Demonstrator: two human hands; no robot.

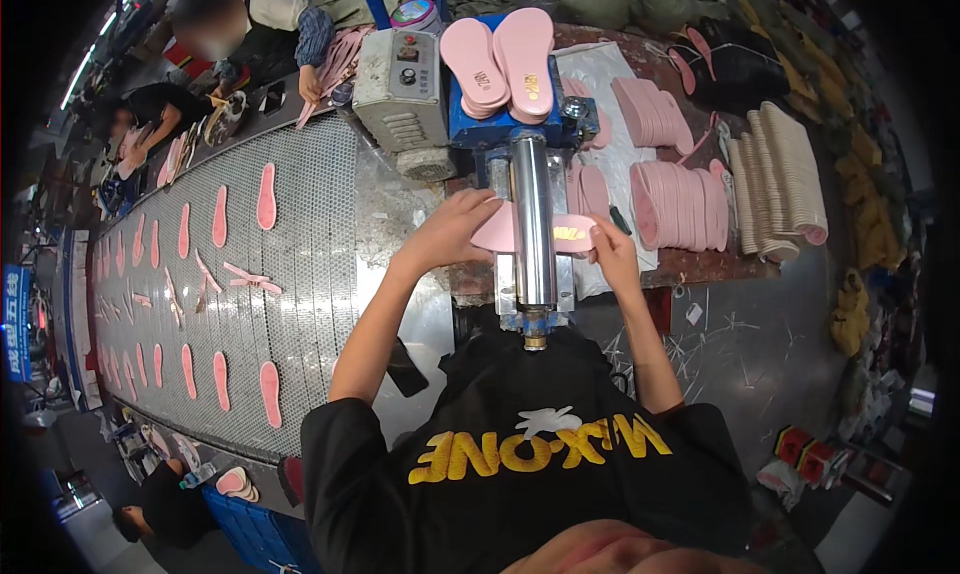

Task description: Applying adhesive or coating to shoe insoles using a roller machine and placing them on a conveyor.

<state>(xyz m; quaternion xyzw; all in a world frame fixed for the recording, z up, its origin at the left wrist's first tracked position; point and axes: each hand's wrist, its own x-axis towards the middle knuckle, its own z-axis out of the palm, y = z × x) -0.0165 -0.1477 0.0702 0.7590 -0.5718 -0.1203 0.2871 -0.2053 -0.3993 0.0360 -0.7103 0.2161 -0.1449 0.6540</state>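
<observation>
Head view: positioned crosswise beneath polished steel cylinder point(534, 224), flat pink insole point(573, 235) with gold mark. Pinched at three o'clock by right hand point(615, 254); touched at nine o'clock by left hand point(450, 232), cannot tell if closed. Stacked at twelve o'clock on blue metal block point(478, 131): pink oblong insoles point(523, 64).

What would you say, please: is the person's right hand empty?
No, the right hand holds one end of a pink insole.

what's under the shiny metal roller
A pink insole, parts showing either side, with the left hand at one end and the right hand at the other. The roller covers its middle, which can't be seen.
</observation>
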